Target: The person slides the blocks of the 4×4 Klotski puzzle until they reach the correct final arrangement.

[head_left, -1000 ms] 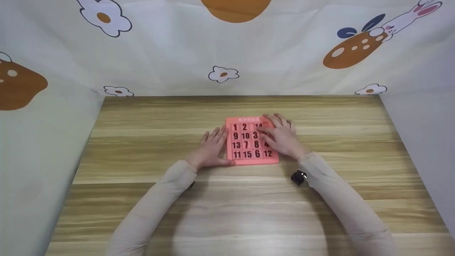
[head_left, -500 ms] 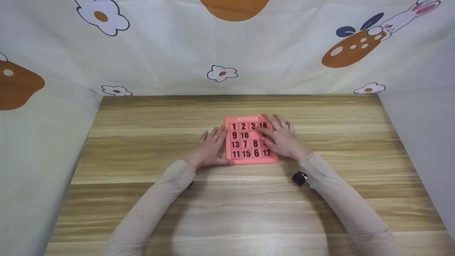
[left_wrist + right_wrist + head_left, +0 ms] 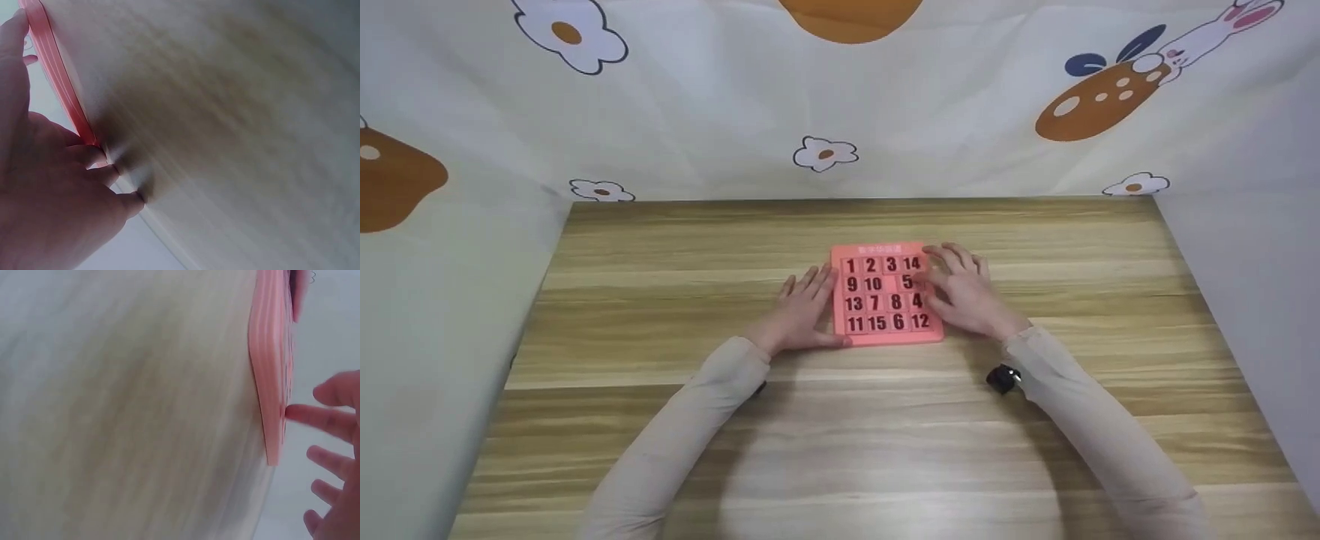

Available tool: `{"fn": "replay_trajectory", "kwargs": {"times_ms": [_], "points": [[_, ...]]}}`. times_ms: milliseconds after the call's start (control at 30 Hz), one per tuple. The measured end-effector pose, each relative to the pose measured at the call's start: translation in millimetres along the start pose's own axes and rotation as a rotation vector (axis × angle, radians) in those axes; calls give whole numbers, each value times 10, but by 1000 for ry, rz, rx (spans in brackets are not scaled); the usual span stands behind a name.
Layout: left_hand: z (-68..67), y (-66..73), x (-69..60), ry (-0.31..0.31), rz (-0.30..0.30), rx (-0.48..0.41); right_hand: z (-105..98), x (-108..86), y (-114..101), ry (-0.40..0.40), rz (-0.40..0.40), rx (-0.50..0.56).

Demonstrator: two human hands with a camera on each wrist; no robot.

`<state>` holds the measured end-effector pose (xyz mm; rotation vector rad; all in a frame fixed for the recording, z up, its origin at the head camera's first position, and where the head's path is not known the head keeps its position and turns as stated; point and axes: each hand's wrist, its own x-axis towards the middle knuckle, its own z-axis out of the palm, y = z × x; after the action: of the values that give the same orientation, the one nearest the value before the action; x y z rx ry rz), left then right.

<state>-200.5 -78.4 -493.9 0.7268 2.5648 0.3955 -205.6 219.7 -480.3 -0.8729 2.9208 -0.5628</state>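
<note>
Number board: I saw a flat pink plastic board of black-numbered tiles [image 3: 894, 339], lying flat near the middle of the tabletop, between both hands.
Tile rows: I read 1, 2, 3, 14; 9, 10, a gap, 5; 13, 7, 8, 4; 11, 15, 6, 12.
Left hand [image 3: 795, 319]: fingers extended against the board's left edge, thumb spread to its near left corner; clasped round nothing.
Right hand [image 3: 971, 296]: fingers loosely spread at the board's right side, index fingertip touching its face beside the pink 5 tile [image 3: 907, 283]; nothing pinched.
Tabletop: pale, wood-grained [image 3: 885, 435], under the board.
Sleeves: beige cloth [image 3: 682, 435], on both arms.
Right wrist: small black device [image 3: 1003, 379] beside the cuff.
Backdrop: white cloth [image 3: 720, 112] with flower prints, behind the tabletop.
</note>
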Motion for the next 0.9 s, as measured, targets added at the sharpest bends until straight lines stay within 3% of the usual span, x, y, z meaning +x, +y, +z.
{"fn": "replay_trajectory", "kwargs": {"times_ms": [133, 400, 533, 700, 800, 900], "points": [[1, -7, 2, 6, 4, -1, 9, -2, -26, -124, -39, 27], [4, -9, 3, 7, 4, 7, -66, -39, 79, -20, -160, 118], [9, -14, -7, 22, 15, -14, -85, -61, 88, -21, -120, 120], [11, -9, -16, 46, 33, -24, -65, -69, 75, -28, -30, 14], [2, -2, -20, 39, 27, -26, -50, -75, 79, -30, -30, -17], [-6, -1, -23, 33, 18, -27, -38, -85, 68, -11, -74, 19]]}}
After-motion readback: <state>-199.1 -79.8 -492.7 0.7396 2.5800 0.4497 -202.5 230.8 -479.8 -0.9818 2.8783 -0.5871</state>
